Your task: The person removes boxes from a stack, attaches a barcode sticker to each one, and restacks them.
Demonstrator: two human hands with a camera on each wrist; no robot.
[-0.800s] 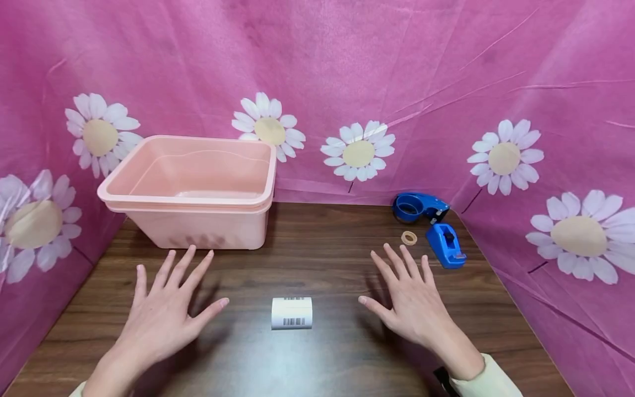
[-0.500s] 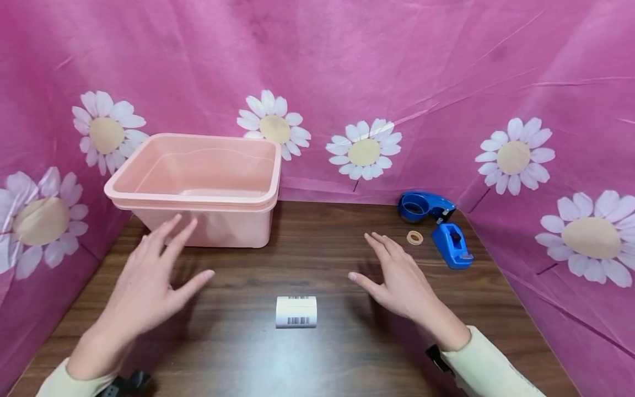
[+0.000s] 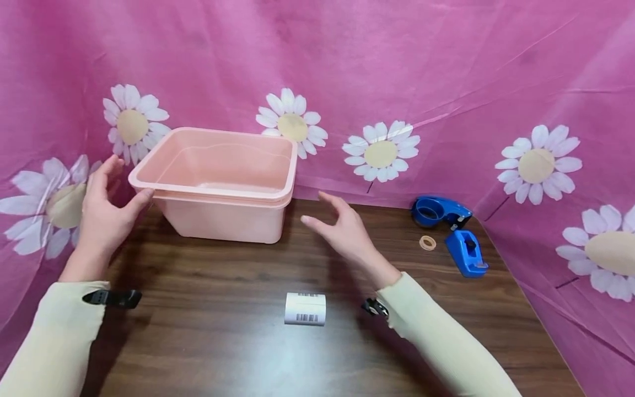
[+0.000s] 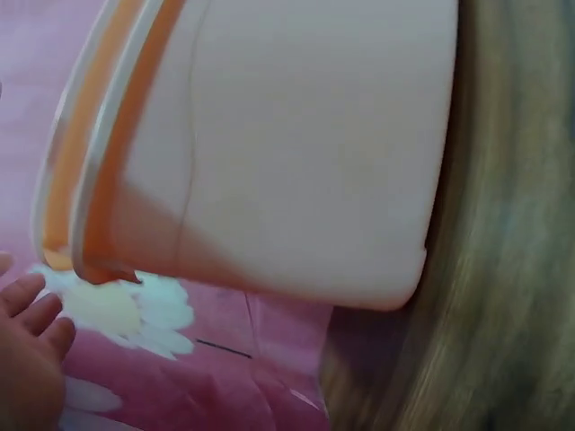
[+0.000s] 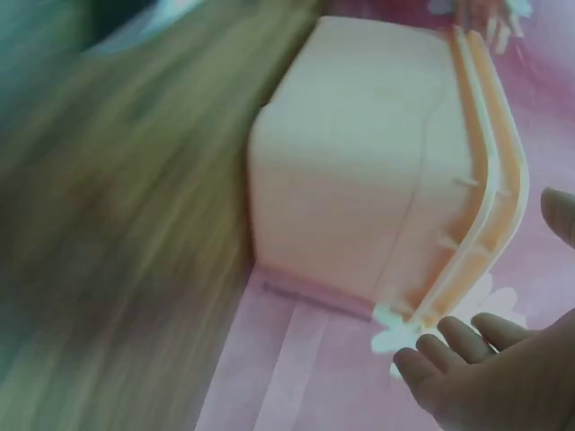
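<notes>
Head view — nested pink tubs (image 3: 225,220), left hand (image 3: 105,214) near, right hand (image 3: 346,229) apart

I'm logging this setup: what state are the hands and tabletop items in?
Pink tubs: upright, open-topped, apparently nested
Left hand: open, near tub rim, contact unclear
Right hand: open, holding nothing
Label roll: on its side
Tan ring: lying flat
Larger blue dispenser: on its side
Smaller blue dispenser: upright

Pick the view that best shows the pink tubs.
Head: the nested pink tubs show their rims, front and the upper one's inside. Left wrist shows outer wall and two rims, cut off at the top; right wrist, outer walls and rims, no inside.
</notes>
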